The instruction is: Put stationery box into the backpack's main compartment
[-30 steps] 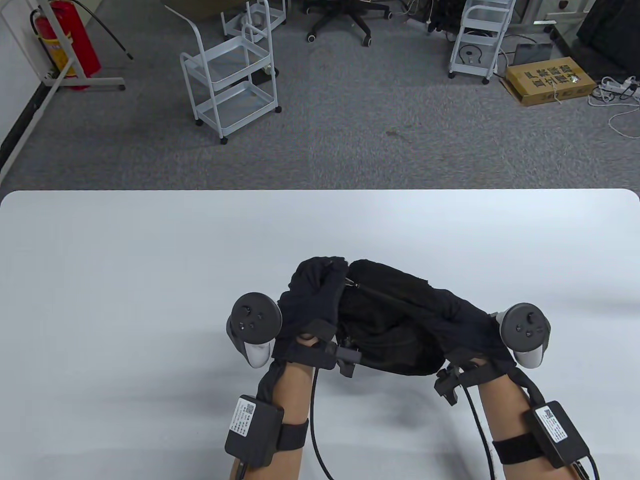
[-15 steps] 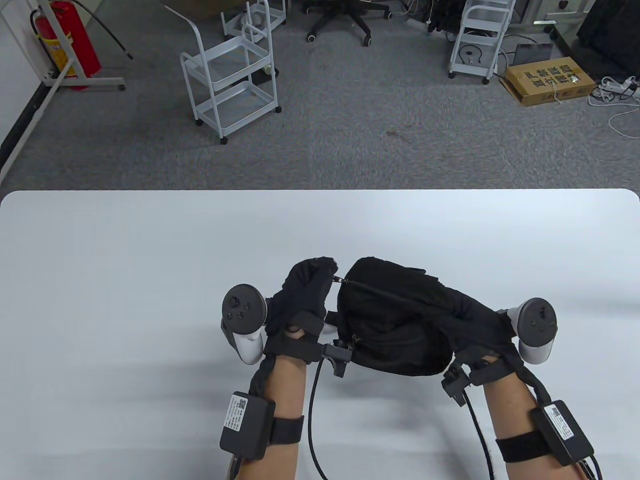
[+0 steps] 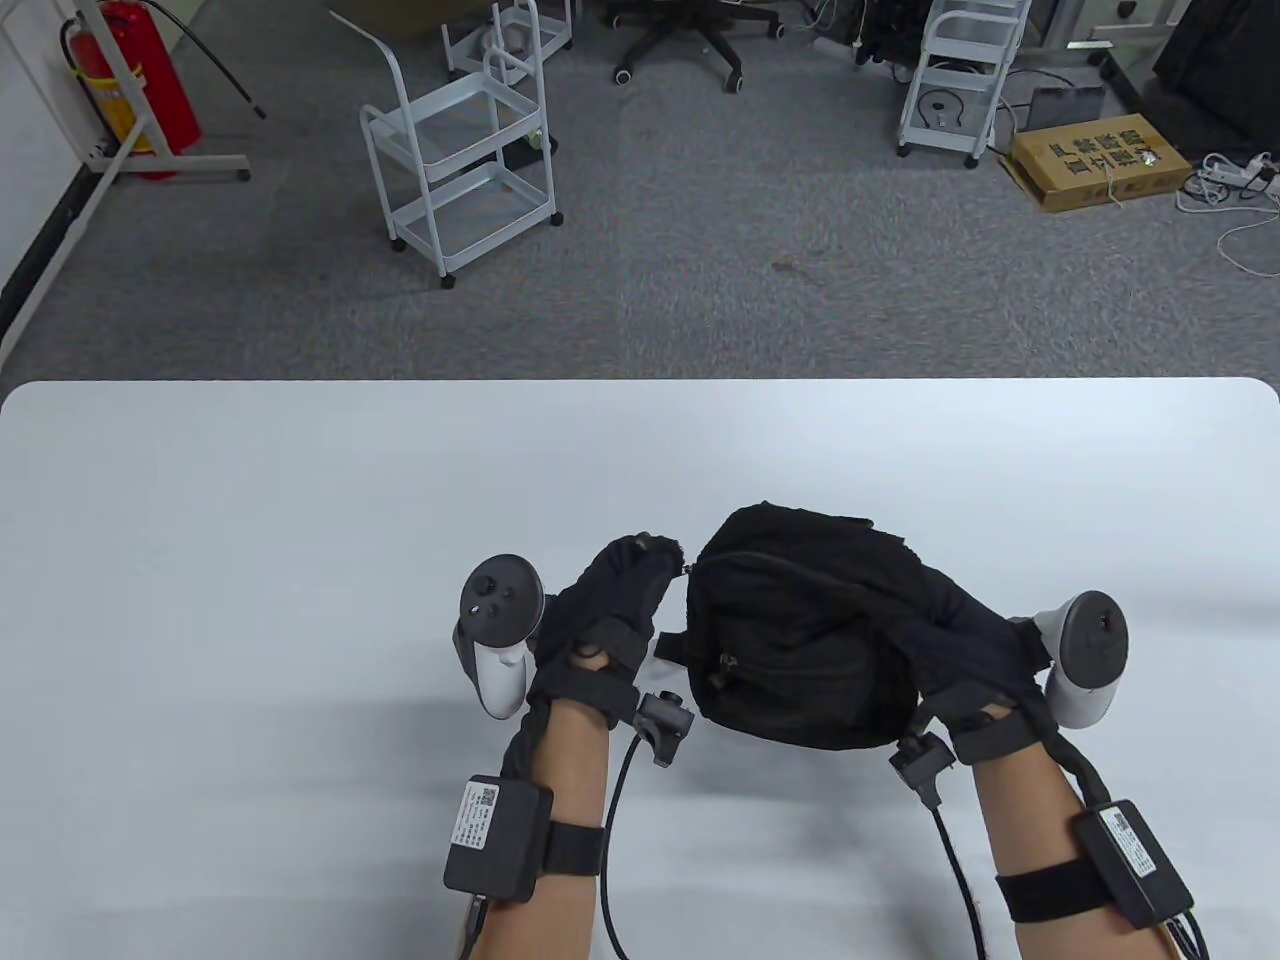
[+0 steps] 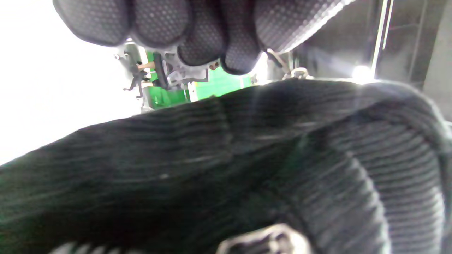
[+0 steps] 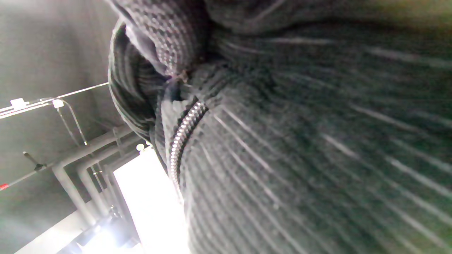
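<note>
The black backpack [image 3: 800, 640] lies on the white table [image 3: 250, 560], its front pocket facing me. My left hand [image 3: 620, 600] is beside its left end, and its fingertips pinch the zipper pull [image 3: 685, 570]. My right hand [image 3: 950, 630] grips the fabric on the backpack's right side. In the left wrist view my curled fingers [image 4: 197, 31] hang over the ribbed backpack fabric [image 4: 247, 158], with a metal pull ring [image 4: 298, 73] beside them. The right wrist view shows the backpack's fabric [image 5: 300, 141] and a zipper line [image 5: 182, 130]. The stationery box is not in view.
Beyond the table's far edge is grey carpet with white trolleys [image 3: 460, 150], an office chair [image 3: 680, 30] and a cardboard box [image 3: 1100, 160]. A red fire extinguisher [image 3: 140, 80] stands at the far left.
My left hand has come off the backpack's top to its left end, holding the zipper pull. The backpack has tipped so its front pocket shows. My right hand has turned outward.
</note>
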Available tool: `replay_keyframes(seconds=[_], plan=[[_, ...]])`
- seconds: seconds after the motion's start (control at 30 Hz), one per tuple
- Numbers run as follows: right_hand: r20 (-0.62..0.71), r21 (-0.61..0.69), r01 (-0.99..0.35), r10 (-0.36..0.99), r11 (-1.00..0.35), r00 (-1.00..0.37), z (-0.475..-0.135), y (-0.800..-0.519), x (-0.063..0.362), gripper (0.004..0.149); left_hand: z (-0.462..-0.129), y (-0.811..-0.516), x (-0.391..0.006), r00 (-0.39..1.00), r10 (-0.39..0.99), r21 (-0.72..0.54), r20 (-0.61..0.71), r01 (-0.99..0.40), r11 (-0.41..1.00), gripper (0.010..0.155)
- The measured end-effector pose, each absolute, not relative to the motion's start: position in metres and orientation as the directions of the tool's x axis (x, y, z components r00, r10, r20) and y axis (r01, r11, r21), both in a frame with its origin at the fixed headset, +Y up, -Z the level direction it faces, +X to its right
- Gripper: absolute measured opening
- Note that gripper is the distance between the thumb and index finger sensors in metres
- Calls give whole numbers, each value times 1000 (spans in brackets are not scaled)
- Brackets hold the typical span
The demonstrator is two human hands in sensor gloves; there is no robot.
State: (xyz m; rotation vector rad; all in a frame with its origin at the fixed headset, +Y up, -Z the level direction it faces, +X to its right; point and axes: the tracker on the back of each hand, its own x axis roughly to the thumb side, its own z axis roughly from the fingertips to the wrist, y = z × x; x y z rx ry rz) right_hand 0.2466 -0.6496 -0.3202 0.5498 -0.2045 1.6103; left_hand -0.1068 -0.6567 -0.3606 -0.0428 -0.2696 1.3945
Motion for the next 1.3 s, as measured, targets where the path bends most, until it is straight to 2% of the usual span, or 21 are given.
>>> replay_keyframes(seconds=[0.13, 0.27, 0.33, 0.4, 0.5, 0.63, 0.73, 0.83, 0.93, 1.0, 1.13, 1.3], plan=[[455, 186, -976, 890, -112, -15, -320, -649, 247, 47, -364, -663, -105, 196, 970, -222, 143, -949, 225, 41], [451, 195, -977, 893, -81, 16, -319, -648, 247, 47, -369, -671, -99, 317, 937, -332, 149, -876, 350, 41], [455, 193, -976, 891, -97, 1, -319, -647, 247, 46, -370, -673, -95, 327, 933, -367, 152, -857, 361, 41], [451, 192, -977, 892, -96, 1, -319, -647, 247, 46, -369, -674, -93, 356, 921, -365, 157, -846, 390, 41], [451, 180, -977, 892, -113, -21, -319, -647, 247, 47, -367, -670, -94, 415, 891, -305, 184, -838, 453, 42], [427, 180, -978, 904, -105, -18, -320, -646, 244, 48, -359, -664, -98, 490, 841, -201, 230, -821, 534, 51], [414, 142, -979, 907, -147, -76, -321, -645, 240, 48, -349, -659, -105, 562, 786, -153, 257, -779, 607, 57], [380, 115, -979, 918, -168, -113, -326, -646, 239, 49, -336, -653, -116, 666, 687, -66, 290, -703, 708, 61], [291, 98, -981, 947, -169, -134, -342, -650, 236, 50, -322, -649, -124, 797, 511, 52, 323, -554, 831, 64], [227, 97, -974, 957, -205, -179, -356, -654, 233, 50, -317, -651, -125, 848, 420, 78, 324, -466, 881, 65], [146, 39, -969, 961, -242, -234, -381, -661, 225, 50, -315, -665, -124, 888, 339, 89, 312, -382, 920, 68], [-10, 55, -984, 985, -170, -171, -414, -678, 218, 50, -318, -679, -119, 929, 244, 69, 280, -273, 960, 72]])
